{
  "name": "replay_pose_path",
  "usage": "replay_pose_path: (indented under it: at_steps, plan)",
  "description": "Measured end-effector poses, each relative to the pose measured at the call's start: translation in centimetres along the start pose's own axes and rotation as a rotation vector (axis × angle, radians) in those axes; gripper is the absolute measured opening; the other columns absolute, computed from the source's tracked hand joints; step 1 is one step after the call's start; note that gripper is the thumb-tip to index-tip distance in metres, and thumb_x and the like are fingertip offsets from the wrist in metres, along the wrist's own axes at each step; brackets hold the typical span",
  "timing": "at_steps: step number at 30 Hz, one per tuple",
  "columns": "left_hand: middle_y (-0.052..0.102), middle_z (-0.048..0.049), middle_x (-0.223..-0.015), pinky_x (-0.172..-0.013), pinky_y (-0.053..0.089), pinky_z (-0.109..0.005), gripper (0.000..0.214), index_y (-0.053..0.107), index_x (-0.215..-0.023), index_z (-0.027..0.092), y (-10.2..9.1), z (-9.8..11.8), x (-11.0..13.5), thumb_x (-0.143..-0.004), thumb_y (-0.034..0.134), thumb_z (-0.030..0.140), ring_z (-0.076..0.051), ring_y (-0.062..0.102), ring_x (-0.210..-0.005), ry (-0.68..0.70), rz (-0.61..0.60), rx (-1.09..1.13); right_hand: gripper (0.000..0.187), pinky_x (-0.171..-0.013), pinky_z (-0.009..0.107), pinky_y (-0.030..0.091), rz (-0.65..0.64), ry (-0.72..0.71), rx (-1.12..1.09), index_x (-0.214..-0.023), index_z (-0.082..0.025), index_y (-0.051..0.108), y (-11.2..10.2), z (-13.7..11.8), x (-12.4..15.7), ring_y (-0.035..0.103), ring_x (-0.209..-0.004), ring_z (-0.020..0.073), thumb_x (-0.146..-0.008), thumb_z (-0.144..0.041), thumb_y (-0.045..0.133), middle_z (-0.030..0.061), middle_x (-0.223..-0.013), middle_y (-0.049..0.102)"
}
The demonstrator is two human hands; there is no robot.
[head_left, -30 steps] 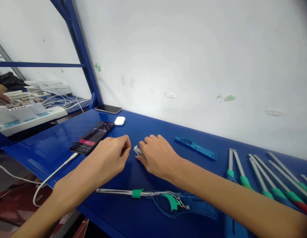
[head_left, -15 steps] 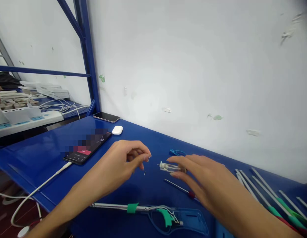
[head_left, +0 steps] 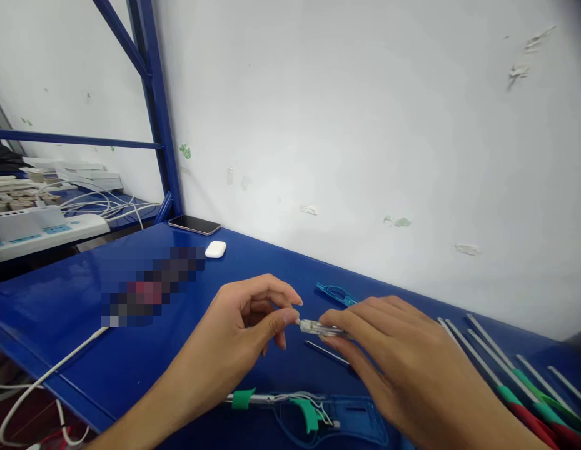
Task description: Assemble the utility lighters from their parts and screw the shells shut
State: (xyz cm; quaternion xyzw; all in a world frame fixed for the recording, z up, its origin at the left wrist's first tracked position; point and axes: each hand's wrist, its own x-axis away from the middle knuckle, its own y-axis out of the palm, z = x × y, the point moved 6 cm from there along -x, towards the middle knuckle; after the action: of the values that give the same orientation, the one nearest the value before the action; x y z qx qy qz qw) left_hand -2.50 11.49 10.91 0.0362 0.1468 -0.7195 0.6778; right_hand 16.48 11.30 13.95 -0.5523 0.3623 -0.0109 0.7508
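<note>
A small, clear plastic piece point(head_left: 311, 327) lies level between my hands, with metallic parts visible inside it. My right hand point(head_left: 388, 350) grips its right end between thumb and fingers. At the piece's left tip, my left hand point(head_left: 252, 328) has its thumb and fingers curled together in a pinch; whatever is in them is too small to make out. Below the clear piece rests a thin metal rod point(head_left: 325, 352), its other end hidden by my right hand. Nearer me is a blue plastic part point(head_left: 360, 419) with white wires and green bands point(head_left: 243, 399) around a metal tube.
A small blue plastic part point(head_left: 337, 292) lies by the wall. Several metal rods with red and green handles point(head_left: 518, 397) are at right. A white earbud case point(head_left: 216, 249), a dark phone point(head_left: 194, 224), a blurred-out device and white cable point(head_left: 79, 345) occupy the left side.
My left hand has moved right and now meets the tip of the clear piece, where there was a gap before. The view has shifted slightly.
</note>
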Motion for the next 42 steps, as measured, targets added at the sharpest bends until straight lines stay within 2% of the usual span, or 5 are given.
replay_pose_path:
  at_steps: [14,28,33,37,42]
  plan:
    - [0.054,0.0092,-0.070,-0.052,0.039,-0.021,0.041,0.038,-0.078,0.025,0.9,0.7,0.9,-0.094,0.076,0.030,-0.008,0.050,-0.058,0.006,0.047,0.103,0.051,-0.089,0.043,0.055,0.006,-0.143,0.195,-0.139,-0.016,0.065,1.1,-1.1,0.9,0.073,-0.087,0.0236,-0.097,0.003,0.043,0.0047,-0.103,0.079]
    - [0.055,0.0076,-0.063,-0.049,0.038,-0.020,0.049,0.040,-0.072,0.023,1.0,-0.7,1.4,-0.093,0.082,0.039,-0.008,0.047,-0.052,-0.118,-0.024,0.121,0.047,-0.070,0.039,0.054,0.121,-0.161,0.309,-0.119,-0.003,0.077,0.2,-3.5,0.3,0.068,-0.069,0.0230,-0.094,0.009,0.038,0.0096,-0.084,0.080]
    - [0.061,0.0081,-0.068,-0.049,0.043,-0.020,0.038,0.044,-0.082,0.026,1.2,-1.2,0.7,-0.103,0.072,0.042,-0.010,0.055,-0.055,-0.057,0.004,0.066,0.044,-0.067,0.039,0.052,0.020,-0.085,0.193,-0.110,-0.013,0.076,0.2,-1.6,0.0,0.067,-0.070,0.0228,-0.089,0.008,0.043,0.0074,-0.086,0.080]
    - [0.072,0.0042,-0.092,-0.069,0.052,-0.027,0.012,0.061,-0.106,0.030,2.6,-1.8,1.0,-0.112,0.055,0.038,-0.015,0.066,-0.079,0.015,-0.040,-0.189,0.033,-0.055,0.036,0.047,-0.077,0.050,0.108,-0.115,-0.020,0.067,0.1,1.6,0.4,0.064,-0.059,0.0201,-0.097,-0.001,0.048,0.0027,-0.085,0.076]
    - [0.074,-0.0016,-0.112,-0.116,0.044,-0.051,0.021,0.072,-0.113,0.029,5.5,-3.8,2.4,-0.111,0.051,0.026,-0.025,0.068,-0.107,0.033,-0.311,-0.625,0.016,-0.037,0.029,0.031,-0.202,0.148,0.007,-0.104,-0.024,0.056,0.7,3.6,1.4,0.051,-0.040,0.0124,-0.112,-0.017,0.045,-0.0037,-0.072,0.069]
